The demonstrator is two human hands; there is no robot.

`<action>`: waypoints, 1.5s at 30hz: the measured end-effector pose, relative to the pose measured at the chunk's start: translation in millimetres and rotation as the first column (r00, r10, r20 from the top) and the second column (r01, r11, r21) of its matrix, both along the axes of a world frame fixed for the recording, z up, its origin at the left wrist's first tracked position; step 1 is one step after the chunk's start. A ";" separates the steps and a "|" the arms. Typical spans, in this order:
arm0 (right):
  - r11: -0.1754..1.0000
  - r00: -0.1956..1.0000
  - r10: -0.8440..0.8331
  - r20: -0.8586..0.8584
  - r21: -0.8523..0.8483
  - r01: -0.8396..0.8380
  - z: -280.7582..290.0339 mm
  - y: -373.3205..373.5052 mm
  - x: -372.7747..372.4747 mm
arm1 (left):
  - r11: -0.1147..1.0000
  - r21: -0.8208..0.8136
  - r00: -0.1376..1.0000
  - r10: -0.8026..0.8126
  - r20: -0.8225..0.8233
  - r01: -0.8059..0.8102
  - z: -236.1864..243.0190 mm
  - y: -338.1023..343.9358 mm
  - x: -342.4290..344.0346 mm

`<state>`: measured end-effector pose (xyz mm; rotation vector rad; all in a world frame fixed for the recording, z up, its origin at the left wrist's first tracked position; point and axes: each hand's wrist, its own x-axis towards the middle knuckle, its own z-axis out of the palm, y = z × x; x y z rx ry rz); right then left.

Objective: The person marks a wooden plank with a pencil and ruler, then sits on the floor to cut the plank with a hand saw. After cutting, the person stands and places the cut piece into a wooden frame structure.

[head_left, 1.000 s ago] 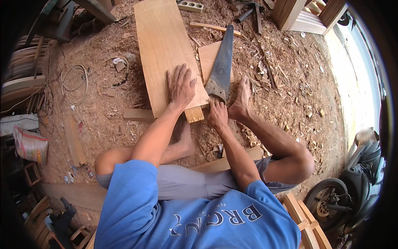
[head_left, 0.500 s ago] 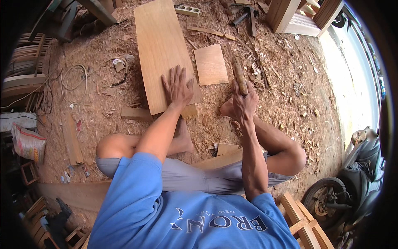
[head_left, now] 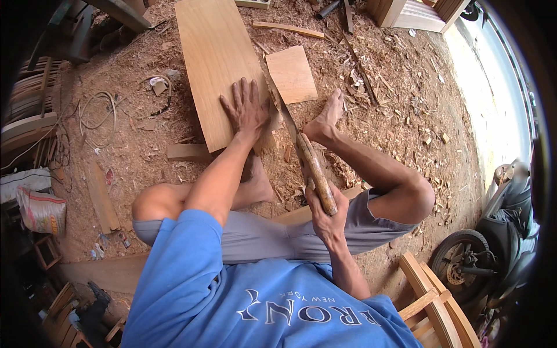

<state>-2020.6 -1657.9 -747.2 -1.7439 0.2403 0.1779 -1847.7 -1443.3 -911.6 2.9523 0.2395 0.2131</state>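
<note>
A long, pale wooden board point(head_left: 212, 52) lies in front of me, propped on a wood block point(head_left: 188, 152) near its close end. My left hand point(head_left: 249, 113) rests flat on that end, fingers spread. Closed around a wooden handle, my right hand point(head_left: 331, 217) holds a hand saw point(head_left: 314, 168) between my knees. Its thin dark blade points forward and left along the board's right edge; whether the teeth touch the wood I cannot tell. Just right of the blade, a smaller square piece of thin wood point(head_left: 293, 75) lies on the floor.
Shavings and offcuts cover the floor point(head_left: 406, 156). A coiled cable point(head_left: 98, 113) and a plank point(head_left: 103, 197) lie to the left, with a sack point(head_left: 40, 210) beyond. At right stand a motorbike point(head_left: 464, 264) and a wooden frame point(head_left: 432, 301). A thin strip point(head_left: 289, 29) lies ahead.
My right hand has drawn back toward my body and slightly left, bringing the saw from beside my right foot to the board's right edge. My left hand has stayed on the board.
</note>
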 end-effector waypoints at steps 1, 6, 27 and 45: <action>1.000 1.000 0.002 -0.001 0.007 -0.002 0.9 -0.5 -2.6 | 1.000 0.015 1.000 0.010 0.000 -0.010 -0.9 -1.3 0.4; 0.995 0.994 0.087 -0.061 -0.048 -0.090 15.9 -11.5 -15.2 | 0.999 -0.048 1.000 0.013 0.027 -0.012 -5.4 -2.5 1.9; 0.982 0.985 0.164 -0.062 -0.086 -0.169 20.8 -30.6 -22.5 | 0.996 0.085 1.000 0.019 -0.003 -0.018 -9.7 1.2 3.0; 0.974 0.979 0.196 -0.055 -0.104 -0.201 25.0 -35.9 -36.1 | 0.998 0.062 1.000 0.018 0.004 -0.018 -8.0 1.2 3.2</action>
